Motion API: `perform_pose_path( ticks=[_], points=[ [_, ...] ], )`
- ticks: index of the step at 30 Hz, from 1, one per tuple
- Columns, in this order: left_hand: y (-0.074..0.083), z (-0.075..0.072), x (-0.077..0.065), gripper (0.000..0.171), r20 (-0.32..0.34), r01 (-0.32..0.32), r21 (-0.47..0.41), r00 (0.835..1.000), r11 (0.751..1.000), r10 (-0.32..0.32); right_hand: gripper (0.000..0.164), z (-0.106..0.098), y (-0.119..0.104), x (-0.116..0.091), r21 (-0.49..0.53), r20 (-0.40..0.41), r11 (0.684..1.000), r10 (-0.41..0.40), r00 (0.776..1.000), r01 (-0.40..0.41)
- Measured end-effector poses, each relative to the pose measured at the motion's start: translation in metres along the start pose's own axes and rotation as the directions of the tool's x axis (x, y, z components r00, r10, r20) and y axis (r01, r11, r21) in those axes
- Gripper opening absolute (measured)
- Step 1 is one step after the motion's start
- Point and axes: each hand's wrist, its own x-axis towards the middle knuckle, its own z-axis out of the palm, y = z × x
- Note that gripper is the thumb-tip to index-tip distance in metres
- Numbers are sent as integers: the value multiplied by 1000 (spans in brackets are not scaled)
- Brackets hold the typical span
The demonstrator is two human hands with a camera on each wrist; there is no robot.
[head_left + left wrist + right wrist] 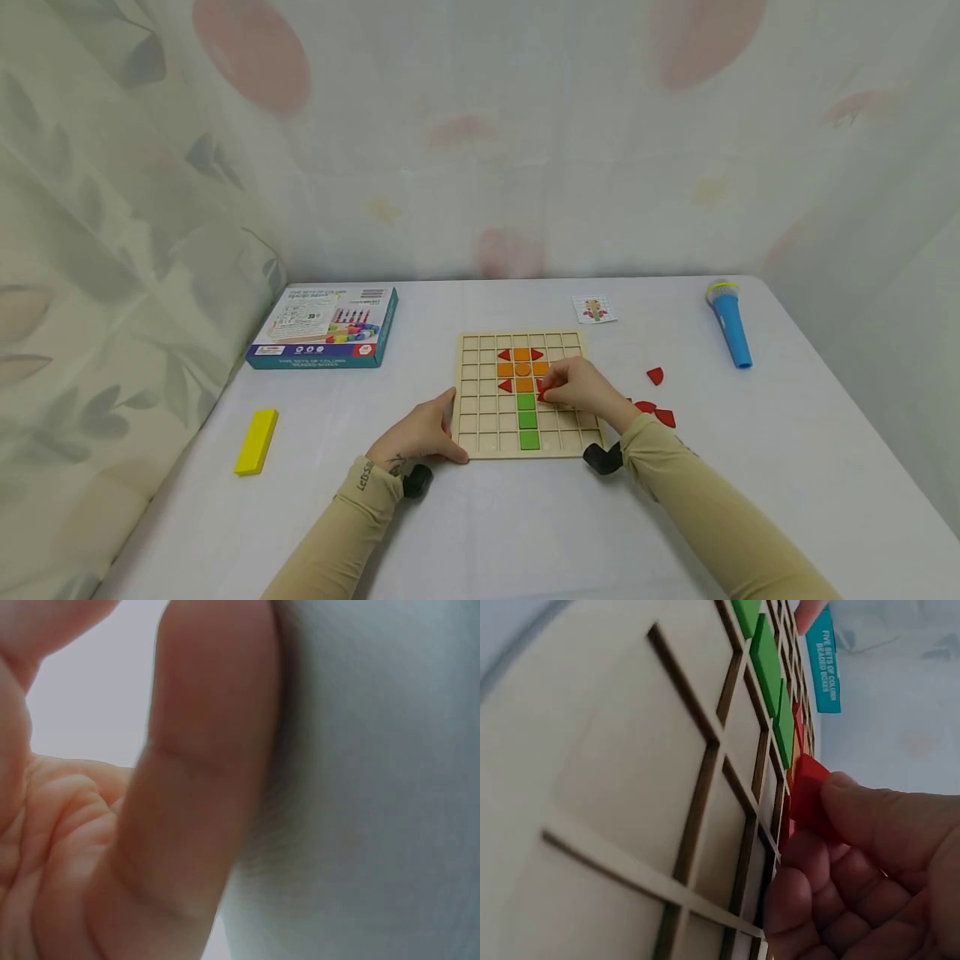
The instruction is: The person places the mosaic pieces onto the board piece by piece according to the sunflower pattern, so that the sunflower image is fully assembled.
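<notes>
A wooden grid board (pixel 477 433) lies on the table, with green square tiles (pixel 528 439) in a column and orange tiles (pixel 504 369) forming a cross above them. Red triangular tiles (pixel 506 386) sit around the cross. My right hand (pixel 581 387) is over the board's right half, pinching a red tile (pixel 810 796) between thumb and fingers, just right of the column. Its exact shape is partly hidden. My left hand (pixel 420 429) touches the board's left edge, thumb at the lower left corner. The left wrist view shows only that hand's fingers and palm, close up.
Several loose red tiles (pixel 656 376) lie right of the board, some behind my right wrist. A pattern card (pixel 595 309) and a blue toy microphone (pixel 732 329) are farther back. A boxed bead set (pixel 322 327) and a yellow block (pixel 257 442) lie to the left.
</notes>
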Motion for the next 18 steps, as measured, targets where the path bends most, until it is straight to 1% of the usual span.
perform_pose_path(
  ticks=[5,9,13,18],
  points=[
    [0,0,1,120,-6,-4,3,1000,1000,4,4,2,1,1,-98,27,995,-22,999,24],
    [-1,-1,1,121,-2,-11,-1,1000,1000,11,4,3,-2,0,-141,37,989,-33,999,38],
    [-1,-1,1,121,0,-17,7,1000,1000,17,3,5,-5,-3,-168,28,984,-51,998,55],
    [0,-1,0,120,16,-17,-8,1000,1000,17,3,7,-7,-4,-216,5,975,-53,999,53]
  ],
)
